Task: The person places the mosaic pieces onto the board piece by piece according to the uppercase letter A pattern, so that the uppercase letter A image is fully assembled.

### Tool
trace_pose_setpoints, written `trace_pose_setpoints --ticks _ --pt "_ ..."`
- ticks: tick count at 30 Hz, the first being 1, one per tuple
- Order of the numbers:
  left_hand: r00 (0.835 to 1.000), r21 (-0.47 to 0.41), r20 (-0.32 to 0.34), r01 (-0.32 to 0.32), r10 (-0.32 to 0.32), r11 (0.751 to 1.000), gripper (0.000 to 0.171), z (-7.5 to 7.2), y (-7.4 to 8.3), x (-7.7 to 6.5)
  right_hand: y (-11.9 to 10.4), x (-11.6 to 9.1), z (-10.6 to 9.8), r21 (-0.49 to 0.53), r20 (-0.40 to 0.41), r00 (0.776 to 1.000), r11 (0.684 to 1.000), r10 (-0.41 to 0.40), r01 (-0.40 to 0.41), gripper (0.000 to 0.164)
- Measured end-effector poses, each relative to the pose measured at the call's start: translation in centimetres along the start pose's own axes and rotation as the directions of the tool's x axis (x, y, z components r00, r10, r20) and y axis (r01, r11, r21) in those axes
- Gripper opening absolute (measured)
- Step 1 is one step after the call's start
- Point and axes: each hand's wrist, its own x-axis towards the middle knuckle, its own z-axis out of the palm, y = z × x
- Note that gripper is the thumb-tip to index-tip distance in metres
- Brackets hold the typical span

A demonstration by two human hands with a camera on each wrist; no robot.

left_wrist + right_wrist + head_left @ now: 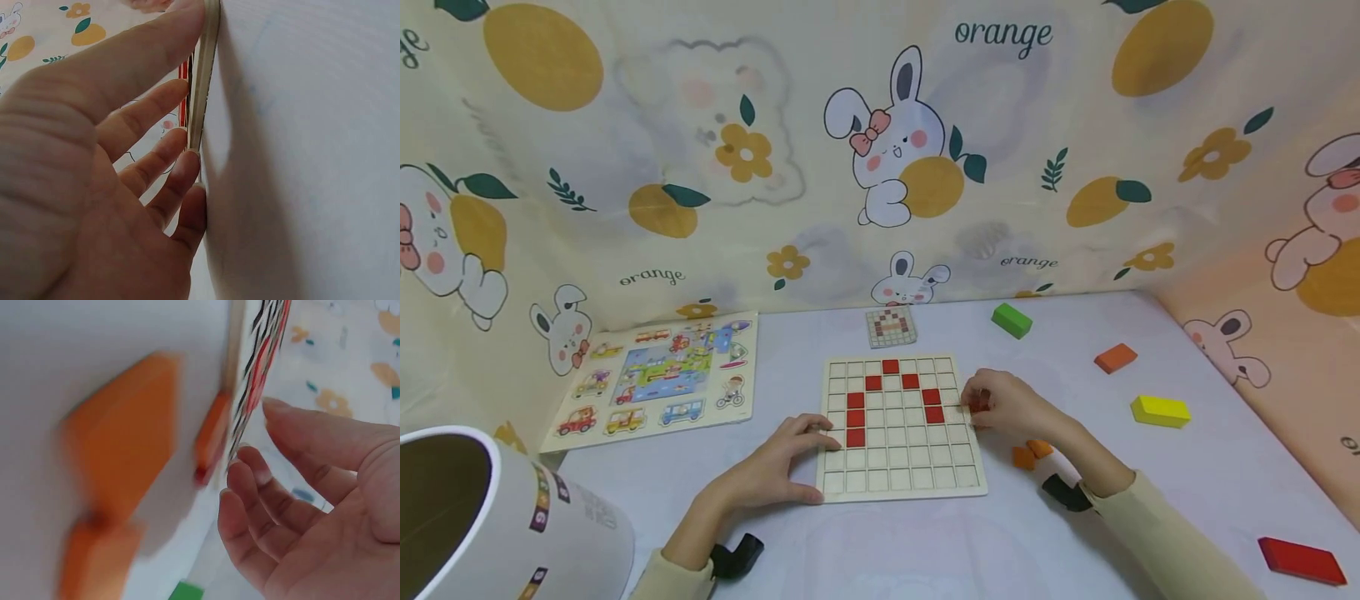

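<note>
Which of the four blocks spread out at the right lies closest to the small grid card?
The green block, farthest left and farthest back of the four; the orange block, yellow block and red block lie farther right.

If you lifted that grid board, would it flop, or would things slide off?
The board looks stiff, with straight edges, and is likely light, being thin. The red squares seem simply laid on top, so tilting might slide them.

hands [781, 462] apart, fingers [287, 498] loosely bent
</note>
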Motion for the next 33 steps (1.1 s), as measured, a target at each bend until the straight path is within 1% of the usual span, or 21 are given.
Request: trace_pose_setpoints --ticks 5,9,12,16,20,24,27,33 --pt "1.0 -0.005 0.001 0.0 0.0 1.0 0.058 0.0 0.0 0.0 1.6 -1.3 -0.8 0.005 -0.02 1.0 1.0 0.016 -0.016 0.025" --pt "1.0 -0.005 0.001 0.0 0.0 1.0 0.058 0.0 0.1 0.0 2.6 -1.4 -1.1 -0.026 -0.027 1.0 1.0 0.005 -0.005 0.028" --pt "1.0 -0.004 -0.001 0.0 0.0 1.0 0.059 0.0 0.2 0.0 3.2 -1.0 -1.3 -0.035 0.007 1.0 0.999 -0.026 0.026 0.029" --pt "1.0 -0.004 0.0 0.0 0.0 1.0 0.059 0.0 0.1 -0.1 3.8 0.0 -1.8 0.005 0.076 0.994 0.997 -0.08 0.08 0.031" --pt "1.0 -0.003 0.002 0.004 -0.004 1.0 0.059 -0.1 0.0 -0.1 4.0 1.1 -2.1 0.05 0.13 0.986 0.994 -0.106 0.101 0.032" --pt "1.0 -0.005 0.001 0.011 -0.011 1.0 0.059 -0.1 0.0 0.0 4.0 1.7 -2.1 0.064 0.171 0.981 0.995 -0.09 0.08 0.033" --pt "1.0 -0.01 0.002 0.018 -0.018 1.0 0.059 -0.1 0.1 -0.1 3.8 1.8 -2.0 0.063 0.191 0.979 0.996 -0.074 0.063 0.033" --pt "1.0 -0.014 0.002 0.023 -0.023 1.0 0.059 0.0 0.2 -0.1 3.8 1.8 -2.0 0.05 0.182 0.982 0.998 -0.049 0.04 0.029"
